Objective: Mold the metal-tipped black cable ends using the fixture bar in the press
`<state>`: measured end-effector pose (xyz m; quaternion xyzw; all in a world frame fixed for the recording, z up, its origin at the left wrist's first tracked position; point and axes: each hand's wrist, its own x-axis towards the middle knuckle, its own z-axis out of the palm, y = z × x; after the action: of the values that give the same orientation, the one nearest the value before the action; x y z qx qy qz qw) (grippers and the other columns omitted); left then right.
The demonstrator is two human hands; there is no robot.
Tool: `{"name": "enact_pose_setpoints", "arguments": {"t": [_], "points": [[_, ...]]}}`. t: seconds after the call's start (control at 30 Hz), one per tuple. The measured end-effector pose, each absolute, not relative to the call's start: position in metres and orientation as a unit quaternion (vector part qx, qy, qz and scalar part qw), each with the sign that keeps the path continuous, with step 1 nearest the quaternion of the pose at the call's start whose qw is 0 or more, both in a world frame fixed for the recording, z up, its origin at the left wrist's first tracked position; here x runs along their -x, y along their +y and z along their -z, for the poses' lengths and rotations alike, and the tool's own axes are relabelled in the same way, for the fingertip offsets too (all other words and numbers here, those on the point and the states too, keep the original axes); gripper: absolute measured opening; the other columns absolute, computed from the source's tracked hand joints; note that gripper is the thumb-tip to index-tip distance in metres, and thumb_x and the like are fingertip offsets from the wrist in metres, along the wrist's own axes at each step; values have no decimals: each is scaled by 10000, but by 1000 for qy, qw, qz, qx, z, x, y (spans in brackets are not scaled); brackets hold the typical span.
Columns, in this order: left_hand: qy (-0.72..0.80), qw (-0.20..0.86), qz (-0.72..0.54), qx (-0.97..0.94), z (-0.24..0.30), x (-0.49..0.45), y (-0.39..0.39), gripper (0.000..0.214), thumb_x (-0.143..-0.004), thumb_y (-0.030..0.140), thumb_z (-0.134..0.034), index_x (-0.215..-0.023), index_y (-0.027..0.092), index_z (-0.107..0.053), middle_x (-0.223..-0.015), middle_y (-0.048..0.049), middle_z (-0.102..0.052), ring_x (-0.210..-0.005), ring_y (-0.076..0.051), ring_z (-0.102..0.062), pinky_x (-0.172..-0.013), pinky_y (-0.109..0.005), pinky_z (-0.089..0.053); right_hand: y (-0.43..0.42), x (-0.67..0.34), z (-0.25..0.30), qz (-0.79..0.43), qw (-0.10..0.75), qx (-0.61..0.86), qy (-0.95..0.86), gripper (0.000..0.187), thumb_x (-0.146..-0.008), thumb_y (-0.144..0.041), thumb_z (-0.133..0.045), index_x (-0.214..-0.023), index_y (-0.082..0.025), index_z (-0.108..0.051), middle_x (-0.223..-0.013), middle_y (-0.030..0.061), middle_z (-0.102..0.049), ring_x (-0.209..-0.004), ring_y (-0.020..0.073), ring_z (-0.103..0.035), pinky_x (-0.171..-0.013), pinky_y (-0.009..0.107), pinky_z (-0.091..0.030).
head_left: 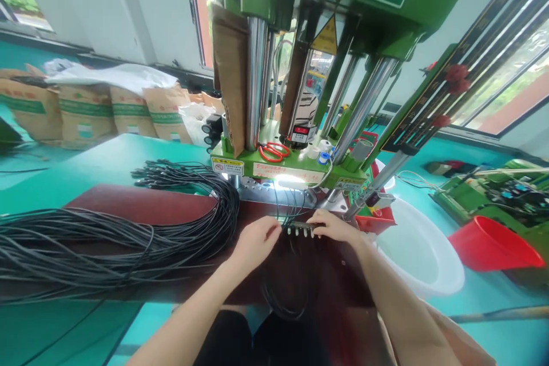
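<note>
A person's two bare hands worked side by side at a slim metal strip (302, 225) just above or on a dark red tabletop (330, 274), directly in front of a green press (343, 28). The right hand (338, 226) had its fingers clamped on the strip's right end, thumb nearer the body. The left hand (256, 238) brought bent fingers to the left end; whether they were clamped on the strip or on the cables there could not be told. A row of small pale pieces (297, 232) stood out along the strip's near edge, between the hands. Thin black cables (292, 206) rose behind it toward the lit base of the press, and a dark cable loop (288, 313) hung below, toward the person's lap.

To the left, a thick bundle of black cables (128, 249) swept across the tabletop and curved back near the press. Red-handled scissors (273, 152) lay on the press's green ledge, beside its front column. A white tub (437, 251) and a red bucket (493, 246) stood at right; printed paper sacks (86, 114) lined the far left wall.
</note>
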<state>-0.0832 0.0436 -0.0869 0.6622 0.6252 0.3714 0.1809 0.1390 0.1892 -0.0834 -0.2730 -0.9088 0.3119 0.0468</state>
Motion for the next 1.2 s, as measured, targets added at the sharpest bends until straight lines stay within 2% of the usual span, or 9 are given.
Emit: {"name": "enact_pose_setpoints", "arguments": {"t": [0.1,0.23,0.3,0.4,0.7,0.87,1.0,1.1,1.2], "points": [[669,74,-325,-664,93,98,60,198,-819,259,-406,-851,180,-584,-848,-59,-595,-831,-195,-512,-761,-307,-375,187,-131,95,-304,99,276,-906,247,-707,-163,-589,-933,-199,-681,-856,47,-577,-865,188,-522,-826,331,-396],[679,36,-234,-695,105,104,75,188,-818,270,-435,-895,199,-591,-898,-55,-591,-906,-215,-490,-754,-320,-358,188,-137,115,-368,278,362,-810,162,-756,-254,-546,-829,-171,-665,-795,39,-610,-779,173,-551,-778,329,-416],[673,35,-213,-707,110,103,77,197,-836,273,-414,-885,212,-594,-876,-42,-591,-882,-204,-493,-728,-311,-347,192,-141,125,-376,335,407,-762,226,-785,-298,-500,-905,-158,-631,-735,26,-592,-712,161,-552,-735,331,-431],[661,33,-200,-722,113,104,77,202,-847,282,-408,-888,225,-596,-859,-32,-589,-857,-193,-486,-713,-308,-336,196,-139,135,-380,360,419,-742,331,-791,-324,-476,-1058,-149,-564,-686,-5,-545,-681,145,-543,-717,324,-440],[655,-15,-128,-745,102,113,72,169,-835,229,-412,-816,207,-578,-899,-43,-553,-882,-210,-446,-707,-326,-325,193,-126,138,-302,376,396,-781,417,-846,-304,-418,-1245,-180,-428,-777,-1,-531,-683,117,-507,-711,282,-440],[684,-42,-74,-724,96,134,62,149,-798,170,-439,-825,204,-582,-940,-60,-557,-940,-243,-423,-718,-351,-311,184,-127,131,-225,313,366,-847,309,-882,-297,-390,-1136,-226,-549,-898,35,-590,-857,152,-537,-816,302,-409],[661,-4,-58,-749,97,145,54,101,-741,170,-508,-713,210,-597,-915,-50,-568,-955,-242,-427,-780,-372,-299,182,-126,132,-173,265,383,-868,284,-882,-298,-400,-1100,-250,-574,-924,28,-612,-892,165,-541,-832,322,-401],[658,30,-89,-747,95,145,52,121,-758,215,-494,-707,212,-604,-881,-48,-578,-936,-237,-449,-803,-385,-298,185,-126,134,-163,258,390,-869,256,-872,-286,-419,-1042,-231,-601,-895,28,-612,-878,166,-548,-823,318,-406],[663,91,-171,-723,93,142,58,135,-766,261,-494,-810,207,-610,-911,-60,-590,-951,-243,-465,-835,-387,-310,188,-126,135,-167,262,385,-869,231,-863,-271,-428,-975,-218,-623,-886,30,-610,-863,164,-556,-801,309,-417]]}}
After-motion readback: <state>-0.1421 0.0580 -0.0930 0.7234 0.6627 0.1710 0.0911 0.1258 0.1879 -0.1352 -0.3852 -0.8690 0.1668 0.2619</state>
